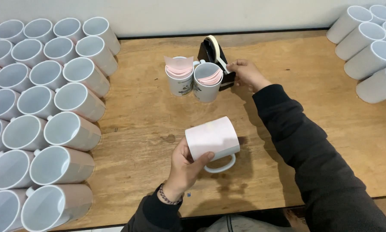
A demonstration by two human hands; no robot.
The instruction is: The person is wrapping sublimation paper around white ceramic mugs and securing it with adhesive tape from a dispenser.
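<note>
My left hand [185, 168] grips a white mug [213, 141] wrapped in a pale pink sheet, held on its side above the wooden table [150, 129], handle toward me. My right hand [246, 74] reaches to a black tape dispenser [212, 53] with a roll of beige tape, fingers pinching the tape end at its cutter. Two upright white mugs [193, 79] stuffed with rolled pink sheets stand just in front of the dispenser.
Several white mugs [51, 111] wrapped in pale sheets lie in rows on the left side of the table. More plain white mugs [371, 51] lie at the far right. A pale wall runs behind the table.
</note>
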